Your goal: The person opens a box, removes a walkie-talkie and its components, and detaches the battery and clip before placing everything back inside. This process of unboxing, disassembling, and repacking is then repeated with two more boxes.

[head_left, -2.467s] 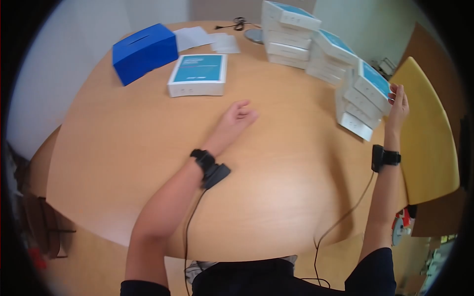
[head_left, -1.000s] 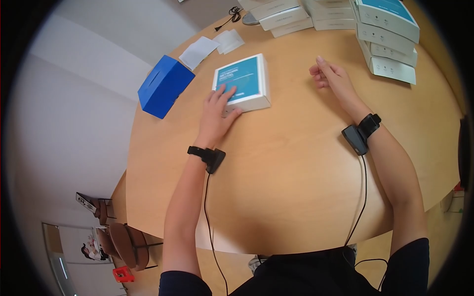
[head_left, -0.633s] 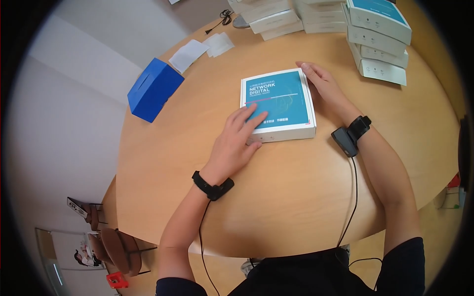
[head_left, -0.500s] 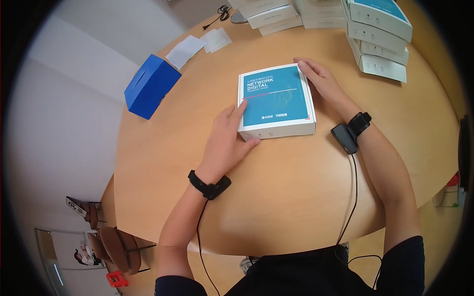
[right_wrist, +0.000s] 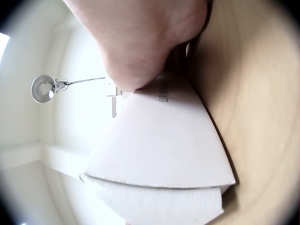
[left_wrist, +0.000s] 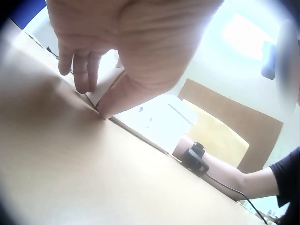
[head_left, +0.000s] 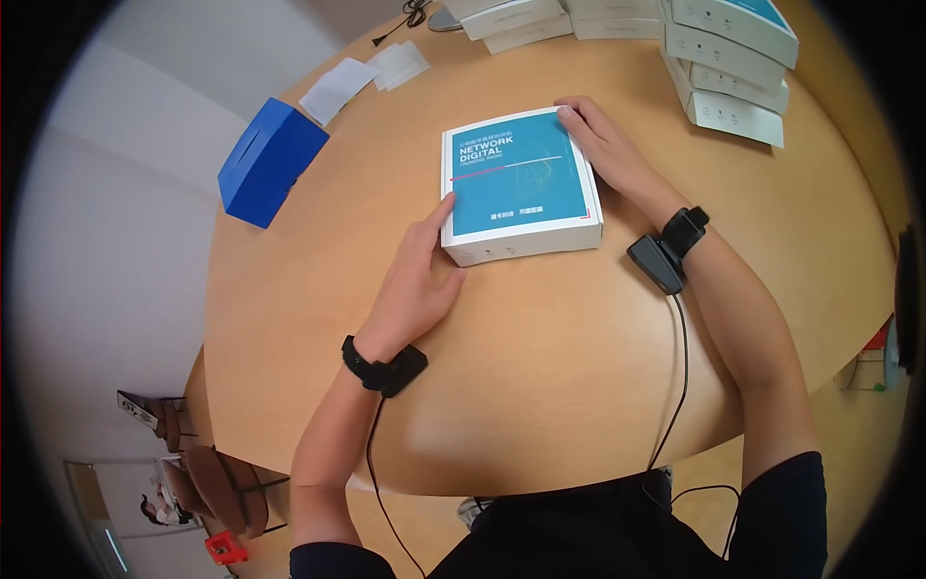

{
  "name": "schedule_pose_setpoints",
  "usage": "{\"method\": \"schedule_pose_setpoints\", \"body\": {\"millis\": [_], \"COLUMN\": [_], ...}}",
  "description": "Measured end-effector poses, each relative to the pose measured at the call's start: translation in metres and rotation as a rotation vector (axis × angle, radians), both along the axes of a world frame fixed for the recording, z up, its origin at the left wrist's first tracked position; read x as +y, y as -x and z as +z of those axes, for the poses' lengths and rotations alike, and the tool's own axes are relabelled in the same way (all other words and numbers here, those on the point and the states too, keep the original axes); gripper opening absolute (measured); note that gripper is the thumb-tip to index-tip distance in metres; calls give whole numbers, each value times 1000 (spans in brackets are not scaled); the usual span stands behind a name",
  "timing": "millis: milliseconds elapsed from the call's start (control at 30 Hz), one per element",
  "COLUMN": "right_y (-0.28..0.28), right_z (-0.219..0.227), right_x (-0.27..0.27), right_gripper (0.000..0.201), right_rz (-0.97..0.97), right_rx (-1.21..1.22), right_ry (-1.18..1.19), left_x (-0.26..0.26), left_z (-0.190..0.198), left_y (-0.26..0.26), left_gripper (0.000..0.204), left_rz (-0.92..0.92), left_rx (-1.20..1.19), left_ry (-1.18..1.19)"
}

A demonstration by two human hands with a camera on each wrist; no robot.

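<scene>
A white cardboard box (head_left: 518, 183) with a blue top printed "NETWORK DIGITAL" sits flat on the table in front of the person. My left hand (head_left: 413, 283) lies along its left side with fairly straight fingers, the thumb by the near left corner. In the left wrist view those fingers (left_wrist: 80, 72) point down beside the box's white wall. The right hand (head_left: 610, 154) holds the far right corner, thumb at the top edge and fingers round the far side. Seen from the right wrist, the palm hides most of the fingers above the box's side wall (right_wrist: 161, 140).
Stacked white boxes (head_left: 728, 58) stand at the far right, more (head_left: 521, 24) along the back. A blue box with a slot (head_left: 273, 164) and white papers (head_left: 338, 90) lie at the left. A cable (head_left: 675, 386) trails from each wrist camera over the table edge.
The left hand first touched the box's top, drew it nearer and rightward, then slid down to its left side. The right hand left the stack and took the box's far right corner.
</scene>
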State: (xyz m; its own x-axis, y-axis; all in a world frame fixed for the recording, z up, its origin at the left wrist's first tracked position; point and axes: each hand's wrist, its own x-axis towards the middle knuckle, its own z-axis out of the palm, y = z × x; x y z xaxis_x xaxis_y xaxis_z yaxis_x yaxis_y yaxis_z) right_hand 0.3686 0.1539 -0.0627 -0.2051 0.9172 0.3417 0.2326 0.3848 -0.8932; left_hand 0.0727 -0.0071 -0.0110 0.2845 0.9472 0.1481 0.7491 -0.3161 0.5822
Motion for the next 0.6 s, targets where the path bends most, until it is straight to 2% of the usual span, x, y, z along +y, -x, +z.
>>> {"method": "schedule_pose_setpoints", "body": {"millis": [167, 267, 367, 467, 600], "right_y": [1, 3, 5, 7, 5], "right_z": [-5, -7, -9, -12, -15], "right_x": [5, 8, 10, 15, 16], "right_gripper": [52, 51, 49, 46, 41], "right_rz": [-35, -60, -74, -87, -117], "right_rx": [-33, -26, 3, 52, 57], "right_ry": [-1, -9, -2, 10, 45], "left_x": [-2, -2, -3, -5, -2], "left_z": [4, 0, -4, -1, -7], "left_y": [-3, -1, 2, 1, 2], "left_gripper": [87, 85, 83, 82, 64], "left_rz": [106, 69, 39, 37, 99], "left_rx": [102, 80, -53, -28, -42], "left_ry": [61, -21, 23, 20, 8]}}
